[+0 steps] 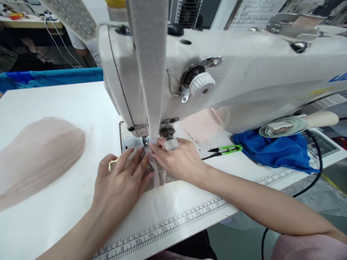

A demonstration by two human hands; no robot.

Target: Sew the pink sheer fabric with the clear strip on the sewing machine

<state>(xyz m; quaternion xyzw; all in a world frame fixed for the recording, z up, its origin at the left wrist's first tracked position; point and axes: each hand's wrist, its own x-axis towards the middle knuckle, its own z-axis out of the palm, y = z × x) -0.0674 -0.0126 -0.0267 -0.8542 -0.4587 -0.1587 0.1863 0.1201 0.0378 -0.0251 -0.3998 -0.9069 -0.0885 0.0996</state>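
A strip of sheer pale fabric (155,172) runs under the presser foot (145,141) of a white sewing machine (130,79). My left hand (121,180) lies on this cloth just left of the foot, fingers spread and fingertips pressing down. From the right, my right hand (184,159) pinches the fabric close to the needle area, beside a white knob (171,144). The fingertips at the foot are partly hidden by the machine head. Green-handled thread snips (226,149) lie to the right of my right hand.
Sheer pink fabric (46,155) is spread at the left of the white table (89,97). Folded pink pieces (203,124) lie behind the snips. Further right are a blue cloth (273,148) and a coiled pale tape (283,126). A printed ruler (165,229) follows the front edge.
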